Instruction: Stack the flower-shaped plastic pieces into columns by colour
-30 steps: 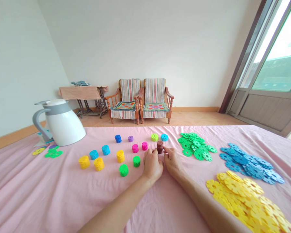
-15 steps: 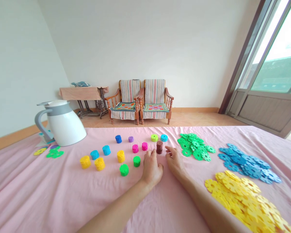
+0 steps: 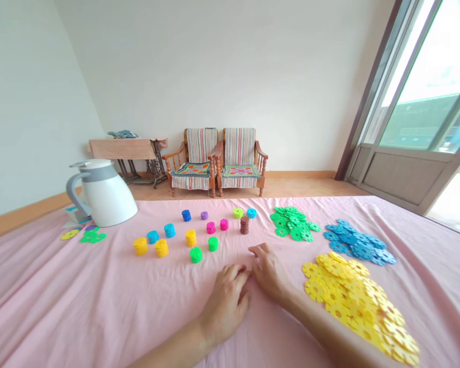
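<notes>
My left hand [image 3: 227, 301] rests low over the pink cloth, fingers loosely bent and thumb apart, holding nothing. Beside it, my right hand [image 3: 270, 272] is open too, its index finger stretched forward. Both hands are nearest to bare cloth, in front of the stacks of flower-shaped plastic discs. A brown stack [image 3: 244, 225] stands upright beyond my fingertips. Left of it are a magenta stack [image 3: 224, 224] and a green stack [image 3: 213, 244]. Farther left stand yellow stacks [image 3: 190, 238] and light blue stacks [image 3: 169, 230]. A lime stack [image 3: 237, 213] sits behind the brown one.
Loose piles of green discs [image 3: 293, 223], blue discs [image 3: 356, 242] and yellow discs [image 3: 352, 299] lie on the right. A white jug [image 3: 109, 199] stands at the left, near a few loose discs [image 3: 93, 236]. Two armchairs [image 3: 239, 168] are beyond the table [image 3: 80, 301].
Both hands have drawn back from the brown stack toward me, the left one also shifting left. The stack stays standing alone. The view has turned slightly right.
</notes>
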Demonstrator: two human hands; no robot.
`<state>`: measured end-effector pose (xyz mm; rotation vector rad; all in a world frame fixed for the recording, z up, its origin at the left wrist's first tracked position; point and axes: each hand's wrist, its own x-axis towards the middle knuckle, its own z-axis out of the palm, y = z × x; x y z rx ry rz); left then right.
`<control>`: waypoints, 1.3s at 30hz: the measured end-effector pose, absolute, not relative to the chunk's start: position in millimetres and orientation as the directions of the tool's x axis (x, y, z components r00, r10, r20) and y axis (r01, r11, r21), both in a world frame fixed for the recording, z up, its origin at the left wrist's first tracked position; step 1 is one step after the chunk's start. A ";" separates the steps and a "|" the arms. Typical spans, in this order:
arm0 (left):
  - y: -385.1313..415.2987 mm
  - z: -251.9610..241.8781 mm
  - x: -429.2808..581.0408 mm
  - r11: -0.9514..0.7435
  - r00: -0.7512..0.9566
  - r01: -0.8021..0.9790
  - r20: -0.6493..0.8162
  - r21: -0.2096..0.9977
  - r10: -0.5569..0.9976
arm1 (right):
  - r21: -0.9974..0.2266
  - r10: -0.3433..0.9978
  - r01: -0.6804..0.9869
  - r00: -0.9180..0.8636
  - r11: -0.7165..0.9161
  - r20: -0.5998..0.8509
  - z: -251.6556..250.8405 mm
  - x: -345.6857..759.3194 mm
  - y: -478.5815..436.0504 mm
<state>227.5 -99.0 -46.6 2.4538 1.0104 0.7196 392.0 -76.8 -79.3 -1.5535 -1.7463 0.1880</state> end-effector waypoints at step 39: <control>-78.4 -67.7 209.6 -0.794 0.783 0.539 0.180 0.281 0.595 | -0.292 0.882 0.870 -0.272 0.396 0.386 -80.7 399.5 -94.8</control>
